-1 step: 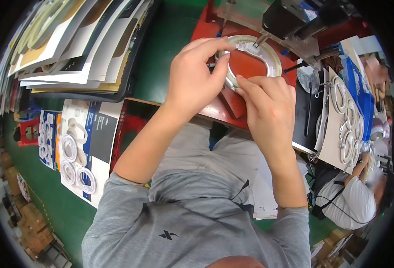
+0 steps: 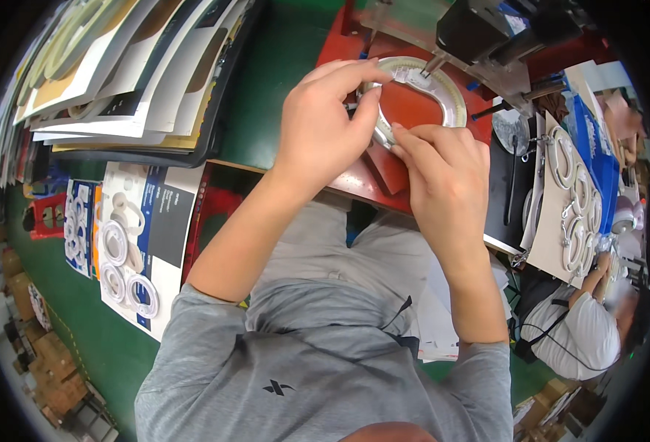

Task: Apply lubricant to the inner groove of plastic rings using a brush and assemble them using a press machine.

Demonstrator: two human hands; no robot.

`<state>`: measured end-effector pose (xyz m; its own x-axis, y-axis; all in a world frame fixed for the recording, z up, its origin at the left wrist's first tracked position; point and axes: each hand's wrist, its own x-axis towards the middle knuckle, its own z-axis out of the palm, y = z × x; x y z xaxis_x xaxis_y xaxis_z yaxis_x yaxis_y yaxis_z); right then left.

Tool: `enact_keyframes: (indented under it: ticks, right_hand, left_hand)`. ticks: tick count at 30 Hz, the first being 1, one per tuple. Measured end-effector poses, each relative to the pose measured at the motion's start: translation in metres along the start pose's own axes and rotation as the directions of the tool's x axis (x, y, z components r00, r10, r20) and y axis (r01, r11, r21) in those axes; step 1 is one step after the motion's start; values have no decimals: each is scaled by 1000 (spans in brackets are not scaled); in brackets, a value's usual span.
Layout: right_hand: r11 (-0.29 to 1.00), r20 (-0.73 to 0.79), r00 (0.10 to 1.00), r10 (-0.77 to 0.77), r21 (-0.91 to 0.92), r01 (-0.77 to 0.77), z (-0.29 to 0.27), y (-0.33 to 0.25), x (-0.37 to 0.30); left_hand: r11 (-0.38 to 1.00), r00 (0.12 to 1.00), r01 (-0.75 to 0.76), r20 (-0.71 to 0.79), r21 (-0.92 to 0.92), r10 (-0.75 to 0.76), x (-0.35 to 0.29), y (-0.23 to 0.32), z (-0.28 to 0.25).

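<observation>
A white and clear ring-shaped plastic part [image 2: 454, 94] lies on the red bed of a bench machine, with red showing through its middle. My left hand [image 2: 329, 118] grips the ring's left side, fingers bent over the top and thumb below. At the near edge, my right hand [image 2: 446, 166] pinches the rim between thumb and fingertips. Both hands are closed, and their fingertips hide parts of the ring. Above the ring's far side, a thin metal tip [image 2: 433, 65] of the machine comes down close to it or touches it; I cannot tell which.
The machine's dark head [image 2: 472, 33] overhangs the far right. Stacked printed cards and sheets [image 2: 133, 103] fill a black tray at the left. Cards with rings [image 2: 142, 297] stand below it. On the right hangs a panel of white rings [image 2: 560, 158]; beyond, a person in white [image 2: 571, 335] sits.
</observation>
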<state>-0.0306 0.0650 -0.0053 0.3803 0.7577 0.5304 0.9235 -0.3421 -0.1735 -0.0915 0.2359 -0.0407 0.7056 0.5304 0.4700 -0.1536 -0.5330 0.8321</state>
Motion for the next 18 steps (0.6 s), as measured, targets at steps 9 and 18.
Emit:
enact_keyframes:
  ticks: [9, 18]
  right_hand:
    - [998, -189, 980, 56, -10, -58, 20, 33, 7]
    - [902, 227, 893, 388, 107, -418, 2, 17, 49]
  left_hand:
    - [999, 996, -26, 80, -21, 28, 9, -9, -4]
    - [952, 964, -266, -42, -152, 262, 21, -1, 0]
